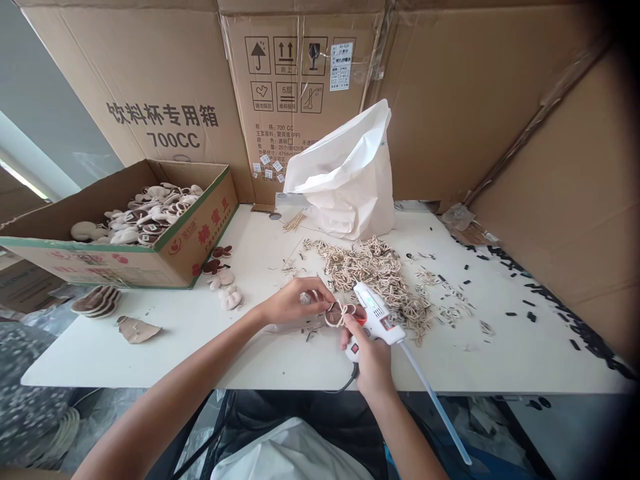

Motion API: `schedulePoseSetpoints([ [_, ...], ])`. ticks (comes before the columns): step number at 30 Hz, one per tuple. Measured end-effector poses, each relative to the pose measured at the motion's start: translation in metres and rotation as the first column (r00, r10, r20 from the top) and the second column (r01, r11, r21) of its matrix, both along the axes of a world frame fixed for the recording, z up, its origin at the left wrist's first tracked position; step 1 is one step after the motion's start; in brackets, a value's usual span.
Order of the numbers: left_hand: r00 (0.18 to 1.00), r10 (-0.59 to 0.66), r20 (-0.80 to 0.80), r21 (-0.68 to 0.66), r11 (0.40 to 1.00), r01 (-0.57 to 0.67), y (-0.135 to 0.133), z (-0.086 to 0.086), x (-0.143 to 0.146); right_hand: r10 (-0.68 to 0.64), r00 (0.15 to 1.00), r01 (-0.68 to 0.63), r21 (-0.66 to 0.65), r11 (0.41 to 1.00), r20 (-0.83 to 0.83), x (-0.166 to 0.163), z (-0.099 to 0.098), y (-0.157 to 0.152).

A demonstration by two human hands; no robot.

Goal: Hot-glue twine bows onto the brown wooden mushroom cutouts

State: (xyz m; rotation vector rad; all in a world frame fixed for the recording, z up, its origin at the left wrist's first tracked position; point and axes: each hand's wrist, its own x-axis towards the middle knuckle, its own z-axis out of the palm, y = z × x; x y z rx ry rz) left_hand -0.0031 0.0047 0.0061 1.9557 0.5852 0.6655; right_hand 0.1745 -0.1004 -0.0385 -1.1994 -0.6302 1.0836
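Over the middle of the white table, my left hand [293,301] pinches a small brown fabric piece [334,316] with a cream edge. A cream cord bow [343,311] lies against the piece, close to the fingertips of my right hand [374,357]. That right hand is also wrapped round a white glue gun [375,308], tilted with its nozzle end up and left. A long pale glue stick [440,407] sticks out of its rear, over the table edge. Just behind both hands is a heap of cream cord bows [370,267].
At left stands a cardboard box [200,227] holding brown and cream plush pieces. Several similar pieces [230,297] lie beside it. A white bag [350,193] stands behind the heap. Black bits [531,317] are scattered at right. Cardboard walls [450,100] enclose the table's back and right.
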Motion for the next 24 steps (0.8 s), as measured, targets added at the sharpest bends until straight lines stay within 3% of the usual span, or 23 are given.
schedulePoseSetpoints([
  [8, 1.000, 0.014, 0.009, -0.067, 0.998, -0.013, 0.000, -0.001, 0.000, -0.006, 1.000, 0.006, -0.008, 1.000, 0.011, 0.000, -0.003, 0.000],
  [15, 0.993, 0.101, 0.065, -0.087, 0.992, -0.095, 0.002, 0.003, -0.005, -0.036, 0.999, 0.036, -0.024, 0.999, 0.015, 0.000, -0.002, 0.000],
  [19, 0.997, 0.023, 0.070, -0.115, 0.993, -0.014, 0.000, 0.006, -0.006, -0.057, 0.998, 0.058, -0.034, 0.998, 0.018, -0.001, -0.001, 0.000],
  [24, 0.998, -0.041, 0.041, -0.043, 0.998, 0.043, -0.008, 0.012, -0.002, -0.074, 0.997, 0.074, -0.045, 0.996, 0.002, -0.002, 0.000, 0.000],
])
